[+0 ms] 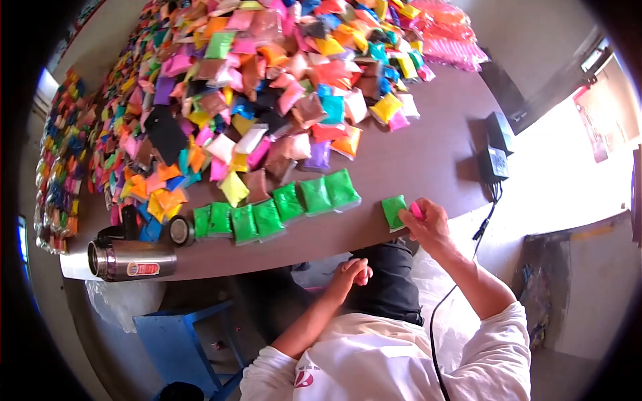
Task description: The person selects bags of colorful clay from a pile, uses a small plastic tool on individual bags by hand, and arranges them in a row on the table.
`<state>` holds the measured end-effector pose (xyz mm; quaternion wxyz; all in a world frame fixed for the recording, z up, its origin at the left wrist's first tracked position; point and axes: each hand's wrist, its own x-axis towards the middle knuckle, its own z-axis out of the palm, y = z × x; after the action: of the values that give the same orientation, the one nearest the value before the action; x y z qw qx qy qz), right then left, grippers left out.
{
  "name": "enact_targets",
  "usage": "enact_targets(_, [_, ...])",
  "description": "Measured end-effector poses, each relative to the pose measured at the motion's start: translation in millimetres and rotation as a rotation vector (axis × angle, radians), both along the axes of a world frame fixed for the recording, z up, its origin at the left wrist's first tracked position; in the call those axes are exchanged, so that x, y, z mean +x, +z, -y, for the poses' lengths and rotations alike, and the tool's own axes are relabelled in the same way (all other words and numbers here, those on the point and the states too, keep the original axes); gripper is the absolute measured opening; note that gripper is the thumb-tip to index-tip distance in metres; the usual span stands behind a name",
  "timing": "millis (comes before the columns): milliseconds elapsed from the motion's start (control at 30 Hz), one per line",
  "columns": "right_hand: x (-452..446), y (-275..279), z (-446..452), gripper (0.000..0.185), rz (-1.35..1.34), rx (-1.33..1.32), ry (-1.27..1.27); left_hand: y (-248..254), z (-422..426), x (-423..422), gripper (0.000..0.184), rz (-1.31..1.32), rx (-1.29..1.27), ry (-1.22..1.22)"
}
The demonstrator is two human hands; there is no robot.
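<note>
My right hand (428, 224) is closed on a small pink packet (417, 210) at the table's front edge. Just left of it, touching or nearly touching my fingertips, lies a single green packet (393, 212). Farther left, several green packets (287, 202) lie side by side in a slanting row. My left hand (353, 273) hangs over my lap below the table edge, its fingers curled together; whether anything is inside them cannot be made out.
A large heap of coloured packets (267, 87) covers the table's (435, 134) back and left. A steel flask (134, 260) lies at the front left beside a round lid (179, 230). Black adapters (493, 164) with cables sit at the right edge. A blue stool (177, 344) stands below.
</note>
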<state>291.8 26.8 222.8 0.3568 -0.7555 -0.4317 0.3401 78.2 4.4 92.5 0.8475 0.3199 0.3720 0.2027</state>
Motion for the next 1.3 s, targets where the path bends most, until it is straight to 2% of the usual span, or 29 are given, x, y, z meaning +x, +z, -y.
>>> enact_targets(100, [0.6,-4.5,8.3,0.03,0.088,-0.028,-0.004,34.4,-13.4,30.8,0.043,0.08,0.136,-0.155])
enact_targets(167, [1.8,-12.4,10.4,0.031,0.319,0.08,0.099,56.4,-18.6,48.0,0.044,0.12,0.269,-0.154])
enact_targets(200, [-0.6,-1.8,10.7,0.035,0.245,-0.007,0.101,56.3,-18.8,53.6,0.046,0.143,0.34,-0.128])
enact_targets(333, [16.1,6.7,12.6,0.031,0.19,-0.054,0.178,59.3,-20.1,59.2,0.044,0.157,0.426,-0.049])
enact_targets(400, [28.0,1.2,15.8,0.028,-0.05,0.066,0.1,58.4,-20.5,57.2,0.047,0.023,0.45,-0.002])
enact_targets(433, [33.6,4.7,18.2,0.028,-0.052,0.066,0.097,56.6,-20.1,56.4,0.047,0.021,0.45,-0.005])
enact_targets(500, [41.8,18.3,25.4,0.027,-0.168,-0.108,0.19,53.1,-14.6,55.8,0.052,-0.034,0.221,0.067])
enact_targets(533, [41.2,14.5,28.4,0.028,-0.112,-0.028,0.209,53.1,-13.2,56.0,0.052,-0.035,0.218,0.063])
enact_targets(633, [44.5,22.0,23.9,0.028,-0.108,-0.048,0.275,53.8,-13.6,57.6,0.055,-0.05,0.198,0.08])
enact_targets(767, [43.7,15.7,4.7,0.029,-0.06,-0.021,0.2,52.3,-14.3,61.0,0.056,0.027,0.135,0.065])
enact_targets(967, [28.6,6.0,-8.3,0.018,0.093,0.05,0.326,52.7,-15.0,57.8,0.055,0.049,0.092,0.07])
enact_targets(1033, [21.6,8.3,-12.7,0.016,0.395,0.214,0.355,53.6,-14.7,56.5,0.055,0.038,0.094,0.065])
enact_targets(1133, [18.0,0.4,-15.7,0.018,0.405,0.201,0.475,53.6,-15.0,56.4,0.055,0.052,0.086,0.081])
enact_targets(1300, [11.4,1.0,-13.4,0.023,0.346,0.182,0.508,49.0,-15.2,57.9,0.054,0.092,0.086,0.08])
